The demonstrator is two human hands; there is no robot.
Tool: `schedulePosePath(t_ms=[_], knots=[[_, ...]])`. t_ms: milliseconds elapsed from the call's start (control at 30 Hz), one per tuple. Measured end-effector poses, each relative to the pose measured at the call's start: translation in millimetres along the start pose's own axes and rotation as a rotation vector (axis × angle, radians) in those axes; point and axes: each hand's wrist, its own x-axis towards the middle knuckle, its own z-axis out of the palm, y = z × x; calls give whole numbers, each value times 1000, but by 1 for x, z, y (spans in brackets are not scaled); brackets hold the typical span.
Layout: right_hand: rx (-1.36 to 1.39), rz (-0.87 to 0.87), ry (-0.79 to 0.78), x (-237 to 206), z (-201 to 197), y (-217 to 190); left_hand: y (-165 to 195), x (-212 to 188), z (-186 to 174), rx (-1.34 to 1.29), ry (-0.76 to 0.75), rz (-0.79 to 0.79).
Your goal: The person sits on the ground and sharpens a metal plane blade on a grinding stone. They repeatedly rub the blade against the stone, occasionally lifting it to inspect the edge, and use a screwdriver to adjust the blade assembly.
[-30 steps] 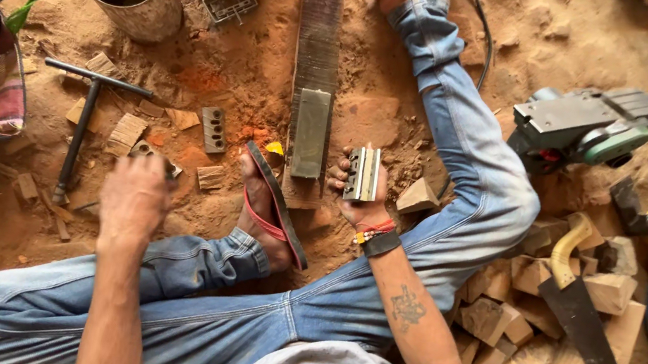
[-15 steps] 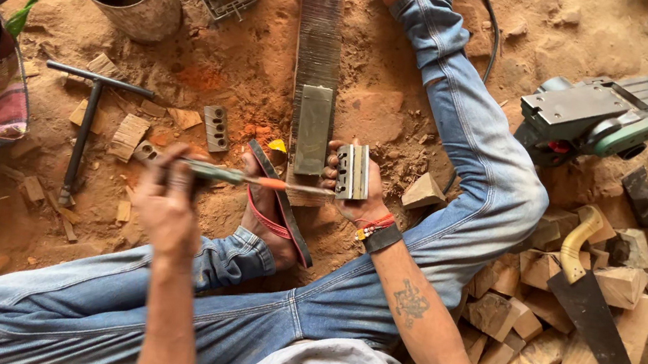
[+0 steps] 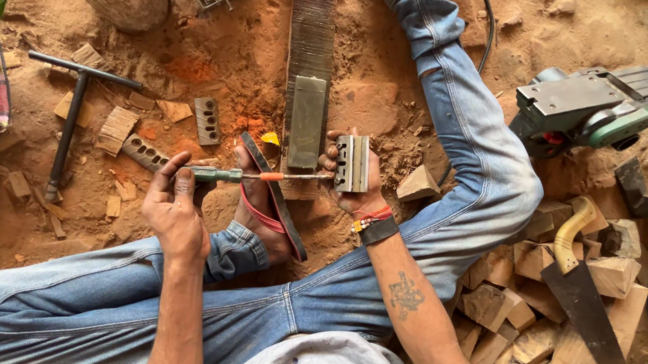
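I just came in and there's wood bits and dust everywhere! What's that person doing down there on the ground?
A person sits on the dusty ground. Their right hand holds a small grooved metal block upright. Their left hand grips a green-handled screwdriver, with its tip at the side of the block. A long ridged wooden board lies in front of them. An electric planer, a handsaw and a pile of wood offcuts sit off to the right.

Sawdust-strewn dirt floor point(image 3: 214, 67) bears handsaw point(image 3: 590, 313), wood blocks point(image 3: 508, 302).
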Motion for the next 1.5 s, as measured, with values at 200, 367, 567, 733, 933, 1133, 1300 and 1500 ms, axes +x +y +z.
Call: schedulePosePath(t_ms=[200, 367, 567, 733, 933, 1133, 1300, 1500], knots=[[-102, -41, 60, -1, -2, 3, -2, -2, 2, 14, -42, -24], [-156, -63, 75, 0, -1, 3, -1, -3, 1, 47, -68, -5], [-168, -50, 187, 3, -8, -3, 22, -7, -9, 373, -335, 144], [-179, 47, 141, 6, -33, -12, 51, -15, -13, 621, -581, 291], [-22, 235, 172, 21, -37, -18, 69, -13, -1, 897, -899, 722], [-568, 334, 109, 13, -27, -3, 50, -25, 1, 1439, -1287, 682], [-679, 344, 171, 14, -33, -2, 28, -42, -4, 1392, -1256, 596], [-687, 333, 130, 10, -25, -5, -7, -58, -14, 992, -1095, 257]])
